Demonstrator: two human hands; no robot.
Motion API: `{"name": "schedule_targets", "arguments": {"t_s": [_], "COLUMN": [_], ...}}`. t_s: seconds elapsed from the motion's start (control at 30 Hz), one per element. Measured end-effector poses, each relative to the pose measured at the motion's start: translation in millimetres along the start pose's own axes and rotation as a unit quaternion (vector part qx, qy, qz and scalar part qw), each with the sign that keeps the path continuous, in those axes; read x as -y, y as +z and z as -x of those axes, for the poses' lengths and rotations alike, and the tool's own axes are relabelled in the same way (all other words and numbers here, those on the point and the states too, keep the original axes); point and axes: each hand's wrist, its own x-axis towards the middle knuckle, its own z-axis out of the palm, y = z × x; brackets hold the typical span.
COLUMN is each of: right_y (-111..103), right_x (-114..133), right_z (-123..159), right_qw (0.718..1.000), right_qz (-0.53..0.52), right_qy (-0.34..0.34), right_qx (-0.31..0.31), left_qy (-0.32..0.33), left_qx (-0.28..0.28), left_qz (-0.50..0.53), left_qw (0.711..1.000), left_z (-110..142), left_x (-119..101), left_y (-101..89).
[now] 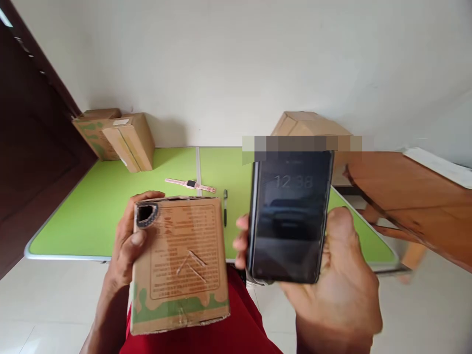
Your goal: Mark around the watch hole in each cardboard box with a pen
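Note:
My left hand point(127, 243) is closed on the left side of a small cardboard box point(180, 260), thumb on its near face. That face has printed text, a green wavy band along the bottom and a dark-edged hole at the upper left. In my right hand point(339, 275) is a black smartphone point(289, 221), held upright with its screen towards me and a dim 12:38 on it. Fingers wrap its left edge and the thumb lies along the right. Behind the box, a pink-strapped smartwatch point(191, 184) and a dark pen point(225, 209) lie on the green table point(81, 211).
Two cardboard boxes point(134, 142) stand at the table's back left, by the wall. Another cardboard box point(309, 123) is at the back right, partly behind the phone and a blurred patch. A brown wooden table point(413, 196) stands to the right; a dark door point(33, 128) is at left.

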Motion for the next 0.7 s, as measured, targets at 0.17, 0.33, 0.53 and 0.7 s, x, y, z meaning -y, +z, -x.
{"name": "schedule_targets", "arguments": {"t_s": [0.17,0.33,0.53,0.7], "right_y": [-92.6,-162.2,-199.1,-216.7], "right_x": [1.5,-32.0,-54.5,-45.0], "right_z": [-38.3,-79.7,-97.8,-95.5], "right_qw": [0.943,0.904,0.843,0.738], "right_qz": [0.197,0.284,0.409,0.571], "right_qy": [-0.095,0.025,0.072,0.066], "right_qx": [-0.252,-0.318,-0.341,-0.353], "left_qy": [-0.014,-0.011,-0.031,-0.022], "left_qx": [-0.014,-0.026,-0.035,-0.007], "left_qz": [0.033,0.017,0.011,0.033], "left_qw": [0.999,0.999,0.999,0.999], "left_z": [-3.2,-2.5,-3.2,-3.9], "left_x": [2.3,-3.7,-1.8,2.0], "left_y": [-2.2,4.3,5.2,9.3]}}
